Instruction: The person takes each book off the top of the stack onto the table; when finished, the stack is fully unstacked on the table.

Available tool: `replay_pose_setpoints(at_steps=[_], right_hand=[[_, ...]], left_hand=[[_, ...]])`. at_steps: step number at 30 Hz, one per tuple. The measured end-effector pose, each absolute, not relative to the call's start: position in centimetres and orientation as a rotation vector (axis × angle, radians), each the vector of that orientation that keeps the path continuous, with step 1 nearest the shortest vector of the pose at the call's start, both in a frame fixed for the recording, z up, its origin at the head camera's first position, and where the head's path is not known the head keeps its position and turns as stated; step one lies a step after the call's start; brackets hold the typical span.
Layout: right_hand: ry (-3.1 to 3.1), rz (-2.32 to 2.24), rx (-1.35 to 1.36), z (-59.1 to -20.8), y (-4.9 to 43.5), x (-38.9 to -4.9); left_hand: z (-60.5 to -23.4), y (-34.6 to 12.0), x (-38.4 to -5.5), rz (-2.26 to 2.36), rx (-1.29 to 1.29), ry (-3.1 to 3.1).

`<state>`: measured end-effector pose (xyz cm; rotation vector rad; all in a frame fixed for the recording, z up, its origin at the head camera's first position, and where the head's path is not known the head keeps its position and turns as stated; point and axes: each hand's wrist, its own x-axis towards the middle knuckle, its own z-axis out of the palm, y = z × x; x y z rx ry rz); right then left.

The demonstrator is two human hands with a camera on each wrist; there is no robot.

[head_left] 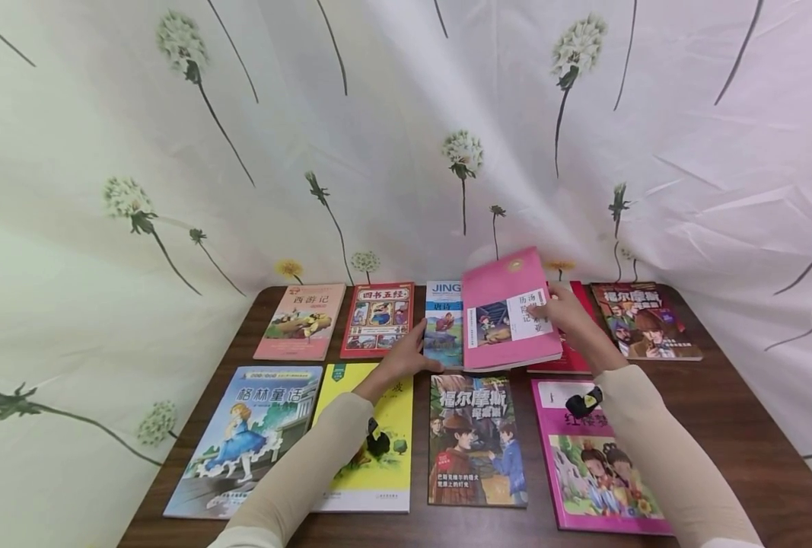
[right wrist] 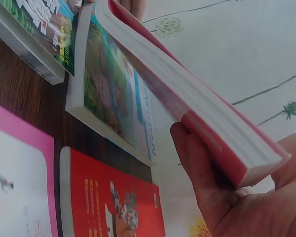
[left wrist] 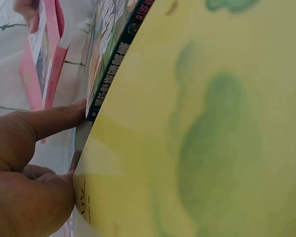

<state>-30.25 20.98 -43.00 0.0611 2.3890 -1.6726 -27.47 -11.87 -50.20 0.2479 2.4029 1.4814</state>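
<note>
— Looking down from your head, what are you holding?
— Your right hand [head_left: 562, 310] grips the pink book [head_left: 510, 312] at its right edge, thumb on the cover, and the book is tilted up off the back row, over the blue book [head_left: 443, 323] and the red book [head_left: 573, 354]. Your left hand [head_left: 406, 358] lies with straight fingers on the table [head_left: 734, 411], fingertips touching the blue book's lower left edge (just above the yellow book [head_left: 371, 449]).

— And your left wrist view?
— The yellow book [left wrist: 197, 123] fills most of it. Your left hand [left wrist: 29, 168] rests beside it, holding nothing, one finger stretched out so its tip touches the edge of a dark-spined book [left wrist: 108, 64]. The pink book [left wrist: 44, 54] shows at top left.

— Your right wrist?
— Your right hand [right wrist: 237, 197] holds the pink book [right wrist: 197, 94] from beneath, fingers curled under its page edge, thumb on the far side. Below it lie the blue book [right wrist: 113, 94] and the red book [right wrist: 113, 197], flat on the table [right wrist: 24, 94].
</note>
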Motion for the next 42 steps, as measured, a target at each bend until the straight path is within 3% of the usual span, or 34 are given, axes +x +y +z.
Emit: replay_pose_setpoints(at_steps=[22,42], right_hand=[[2.53,-1.613,0.134,-42.0,27.4,-26.7],[2.559,-1.666,0.206,-41.1,36.2,-22.6]], left_hand=[[-50.4,-11.7,-27.5,1.471,0.243,2.408],[-50.1,-11.5,-27.3,1.43,0.247,2.459]])
